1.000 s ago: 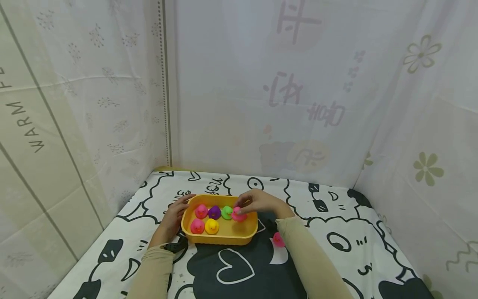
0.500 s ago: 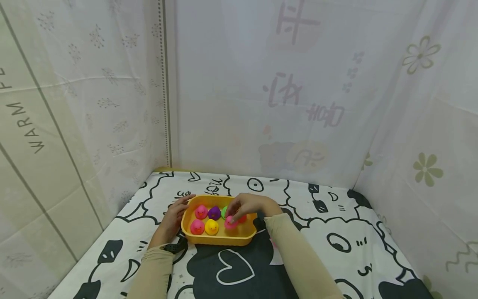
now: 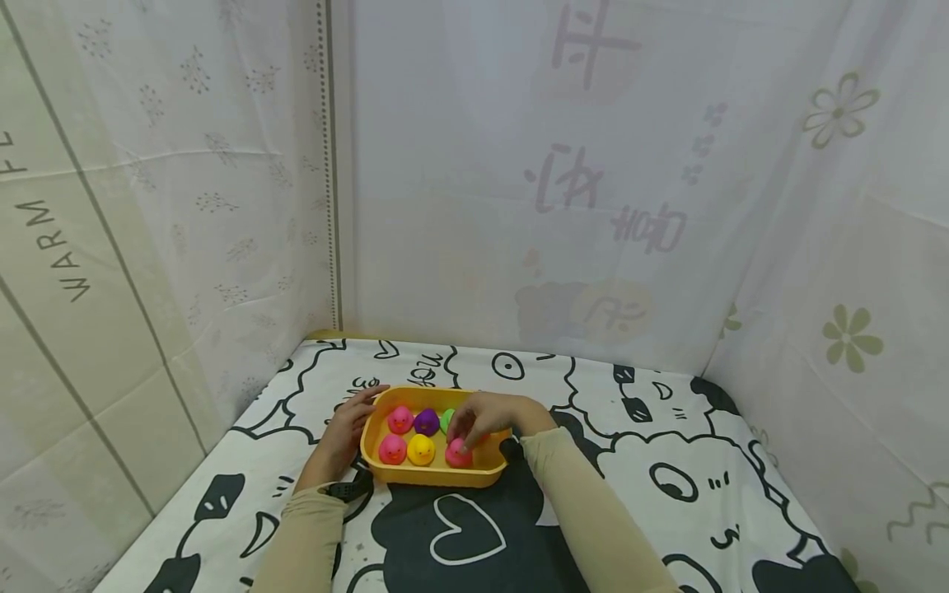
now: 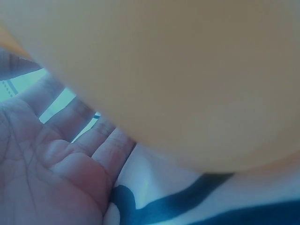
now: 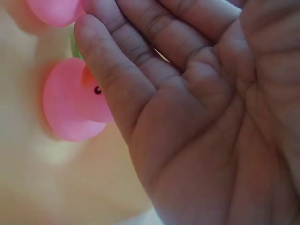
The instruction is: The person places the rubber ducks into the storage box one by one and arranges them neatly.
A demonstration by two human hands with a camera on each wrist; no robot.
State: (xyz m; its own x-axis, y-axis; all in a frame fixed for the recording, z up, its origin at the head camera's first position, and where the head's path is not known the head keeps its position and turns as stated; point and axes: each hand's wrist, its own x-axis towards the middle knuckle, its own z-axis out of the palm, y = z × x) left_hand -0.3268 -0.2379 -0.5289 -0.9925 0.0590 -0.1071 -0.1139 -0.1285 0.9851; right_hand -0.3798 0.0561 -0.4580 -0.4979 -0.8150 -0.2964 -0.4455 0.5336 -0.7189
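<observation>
In the head view, a yellow plastic tray (image 3: 432,477) holds small rubber ducks. My right hand (image 3: 495,414) reaches over its right side. Thumb and fingertips pinch a pink rubber duck (image 3: 459,454) low in the front row, right of a yellow duck (image 3: 421,450). The hand partly covers a green duck (image 3: 446,420). In the right wrist view, a pink duck (image 5: 70,105) lies beside the little finger. My left hand (image 3: 347,432) rests along the tray's left end; the left wrist view shows its fingers (image 4: 70,117) stretched against the tray's outer wall.
A purple duck (image 3: 426,422) and two more pink ducks, one at the back (image 3: 400,420) and one in front (image 3: 392,450), sit in the tray's left half. A black-and-white patterned cloth (image 3: 667,461) lies underneath. Pale curtains (image 3: 445,206) surround the table.
My right hand has carried the pink duck from the back row forward and down, beside the yellow duck. A pink duck on the cloth is now hidden behind my right sleeve. My left hand stays put.
</observation>
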